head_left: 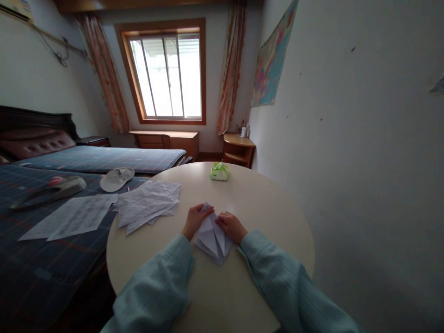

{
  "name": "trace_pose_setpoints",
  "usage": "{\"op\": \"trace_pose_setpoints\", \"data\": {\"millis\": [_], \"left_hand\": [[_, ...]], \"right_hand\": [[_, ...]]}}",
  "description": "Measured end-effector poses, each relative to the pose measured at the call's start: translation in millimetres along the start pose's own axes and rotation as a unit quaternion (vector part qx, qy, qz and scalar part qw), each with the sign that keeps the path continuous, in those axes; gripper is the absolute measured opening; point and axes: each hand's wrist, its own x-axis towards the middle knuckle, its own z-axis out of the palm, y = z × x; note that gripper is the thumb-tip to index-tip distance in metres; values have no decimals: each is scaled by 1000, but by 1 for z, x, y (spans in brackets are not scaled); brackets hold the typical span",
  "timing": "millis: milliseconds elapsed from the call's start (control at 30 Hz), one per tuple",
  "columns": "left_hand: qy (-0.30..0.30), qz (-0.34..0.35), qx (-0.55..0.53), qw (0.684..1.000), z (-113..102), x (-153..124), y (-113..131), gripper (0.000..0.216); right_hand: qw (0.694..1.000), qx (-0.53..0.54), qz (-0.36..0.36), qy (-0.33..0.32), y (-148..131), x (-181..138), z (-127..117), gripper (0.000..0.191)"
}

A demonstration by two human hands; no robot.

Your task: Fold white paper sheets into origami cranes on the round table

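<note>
A folded sheet of white paper (212,238) lies at the middle of the round table, its layered flaps pointing toward me. My left hand (196,219) grips the paper near its narrow far tip, thumb and fingers closed on the edge. On the opposite edge, my right hand (232,225) pinches the paper with curled fingers. Both sleeves are light blue-green and rest low over the table. Part of the paper's right side is hidden behind the right hand.
Creased white sheets (149,203) are piled at the left edge of the round table (277,222). A green tissue pack (219,171) stands at the far side. Left of the table, a bed holds printed sheets (74,217), a cap (117,179) and a bag (65,187). A wall (364,185) borders the right.
</note>
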Motion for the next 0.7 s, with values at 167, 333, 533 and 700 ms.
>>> {"op": "trace_pose_setpoints", "data": {"millis": [167,333,533,700], "left_hand": [[34,9,-65,997,-1,1,5,36],[25,6,-87,996,0,-1,6,43],[75,62,4,995,0,2,-5,39],[87,10,83,993,0,4,-19,37]], "right_hand": [[1000,13,-15,2,0,0,1,23],[1000,12,-11,3,-1,-1,1,24],[992,-10,111,59,1,-2,-1,23],[986,-32,155,54,4,-3,-6,13]]}}
